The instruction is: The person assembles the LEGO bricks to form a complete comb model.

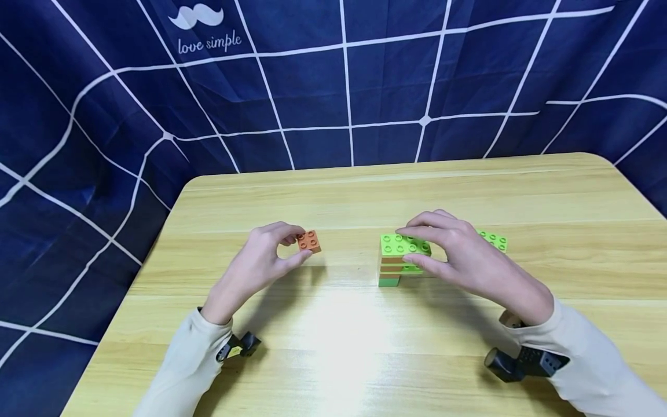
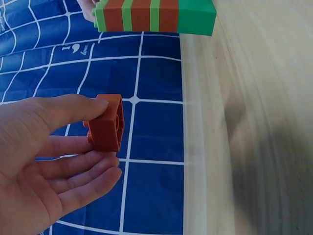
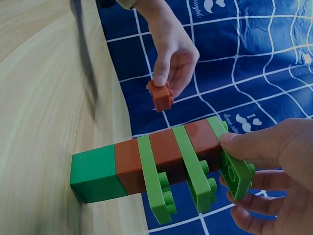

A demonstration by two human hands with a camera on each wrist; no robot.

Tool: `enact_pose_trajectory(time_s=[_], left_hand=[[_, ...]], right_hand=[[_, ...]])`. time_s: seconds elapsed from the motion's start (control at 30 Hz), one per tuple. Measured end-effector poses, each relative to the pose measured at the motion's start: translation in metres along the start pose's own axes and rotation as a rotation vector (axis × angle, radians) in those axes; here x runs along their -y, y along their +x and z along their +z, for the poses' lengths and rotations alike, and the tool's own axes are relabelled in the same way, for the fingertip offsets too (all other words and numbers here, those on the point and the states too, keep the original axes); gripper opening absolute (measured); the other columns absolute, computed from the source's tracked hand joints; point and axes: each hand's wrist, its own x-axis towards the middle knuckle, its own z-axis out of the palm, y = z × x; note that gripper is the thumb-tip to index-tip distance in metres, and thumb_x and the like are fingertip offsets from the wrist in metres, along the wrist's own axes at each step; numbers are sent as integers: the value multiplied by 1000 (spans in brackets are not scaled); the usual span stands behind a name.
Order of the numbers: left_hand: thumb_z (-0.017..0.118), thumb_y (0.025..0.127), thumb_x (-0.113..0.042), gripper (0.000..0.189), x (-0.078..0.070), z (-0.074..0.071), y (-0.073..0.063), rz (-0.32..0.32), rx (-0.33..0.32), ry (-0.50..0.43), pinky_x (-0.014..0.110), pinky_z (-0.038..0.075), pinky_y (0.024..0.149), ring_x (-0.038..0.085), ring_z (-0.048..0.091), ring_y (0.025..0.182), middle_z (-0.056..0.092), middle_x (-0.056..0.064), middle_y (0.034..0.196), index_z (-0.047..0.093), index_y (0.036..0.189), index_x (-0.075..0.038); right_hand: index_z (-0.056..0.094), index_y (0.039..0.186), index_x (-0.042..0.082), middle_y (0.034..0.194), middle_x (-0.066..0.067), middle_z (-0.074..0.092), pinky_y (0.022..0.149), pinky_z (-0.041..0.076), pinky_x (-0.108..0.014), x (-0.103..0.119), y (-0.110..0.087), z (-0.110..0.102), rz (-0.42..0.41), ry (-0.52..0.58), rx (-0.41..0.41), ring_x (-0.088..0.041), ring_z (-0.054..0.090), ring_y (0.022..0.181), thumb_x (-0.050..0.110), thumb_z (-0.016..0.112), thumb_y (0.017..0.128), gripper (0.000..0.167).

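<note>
My left hand (image 1: 257, 258) pinches a small orange toy brick (image 1: 309, 242) between thumb and fingers, held above the table with its studs turned away from the wrist in the left wrist view. To the right, an upright stack of toy bricks (image 3: 132, 164) has a green brick (image 3: 95, 177) at its foot, then orange bricks alternating with thin light-green plates. Those plates jut out sideways, leaving gaps between them. With thumb and fingers on opposite edges, my right hand (image 1: 458, 252) grips the topmost light-green plate (image 1: 396, 245).
Beyond the right hand, another light-green studded piece (image 1: 492, 240) is partly hidden by that hand. The wooden table (image 1: 333, 202) meets a dark blue cloth with white grid lines (image 1: 385, 81) at its back and left. Each wrist carries a small black camera (image 1: 521, 364).
</note>
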Motion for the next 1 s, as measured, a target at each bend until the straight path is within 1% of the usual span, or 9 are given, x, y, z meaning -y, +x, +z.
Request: enact_pose_trajectory(time_s=[0.2,0.47,0.7,0.83,1.0], left_hand=[[78,82,-22,32,-10,1,5,44,-3,-21,31,56,75,19,64,84,70,8,95,70,104,0],[77,82,-23,34,-21,2,9,66,13,-44,35,57,75,21,64,84,70,8,96,69,106,1],[77,83,-24,34,-28,1,12,109,-5,-48,29,56,77,19,65,85,70,6,98,69,106,-1],[77,83,-23,33,-34,0,15,146,-22,-64,29,56,76,17,64,85,70,6,98,69,106,-1],[75,83,-19,31,-44,1,21,207,-31,-100,27,55,75,17,63,83,69,5,97,69,107,-1]], right_hand=[[68,115,3,106,-4,65,80,54,-42,1,0,0,13,-3,8,-21,60,97,11,78,79,39],[69,115,2,106,-4,65,79,54,-41,2,0,0,12,-5,8,-21,59,97,11,78,79,38],[69,115,2,105,-5,65,80,55,-40,3,1,-1,16,-10,6,-20,59,97,8,79,78,39],[68,115,2,105,-5,65,81,54,-39,3,2,-1,16,-7,9,-20,59,98,9,78,78,39],[69,115,2,105,-5,65,81,54,-40,3,1,-1,17,-6,10,-20,59,97,9,78,79,38]])
